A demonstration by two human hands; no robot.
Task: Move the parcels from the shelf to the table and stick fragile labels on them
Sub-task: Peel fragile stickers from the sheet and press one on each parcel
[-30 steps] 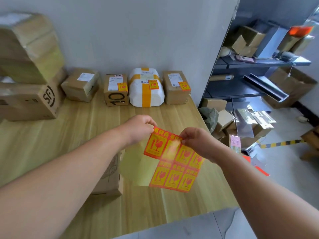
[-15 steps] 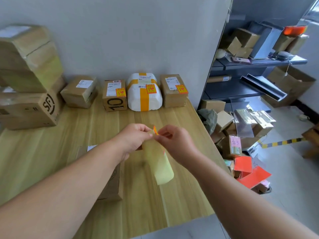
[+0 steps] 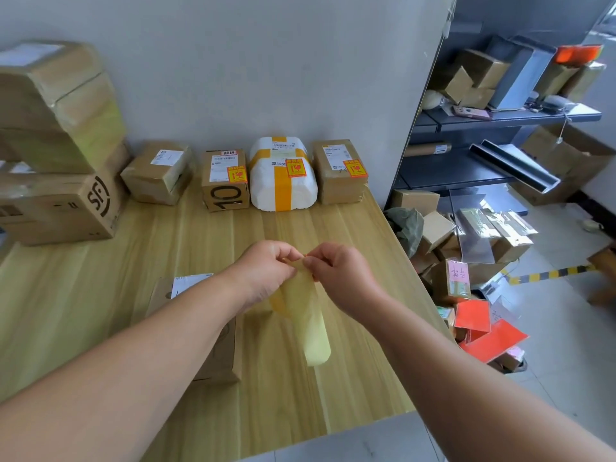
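While the wooden desk [image 3: 186, 235] fills most of the view, the dark metal shelf [image 3: 533, 115] off to the right is pretty cluttered too, with cartons and a grey tray on it and more boxes piled on the floor below. Far left on the desk there's a stack of big cartons [image 3: 56, 105], and the bottom one is printed with SF.

Along the back wall sits a row of four parcels. There's a plain brown parcel [image 3: 158, 171] with a white shipping slip, a "10" box [image 3: 225, 195], a white wrapped parcel [image 3: 283, 191] with yellow tape crossed over it, and a brown end box [image 3: 338, 185]. The three on the right each carry a fragile sticker [image 3: 296, 169] on top, orange-red with a yellow square and a red mark inside.

Closer in, a near parcel [image 3: 226, 358] lies on the desk, half hidden under the person's left forearm, with a corner of its white slip poking out.

The left hand [image 3: 263, 271] and right hand [image 3: 336, 275] meet above the middle of the desk. Both have their fingers [image 3: 283, 253] curled, with thumbs and fingertips pinching the top edge of the label sheet [image 3: 311, 328] from either side and nearly touching each other.

The sheet hangs down from that pinch, curled lengthwise into a loose tube, so only its pale yellow, slightly see-through backing shows. Whether its bottom end touches the desk can't be told from here.
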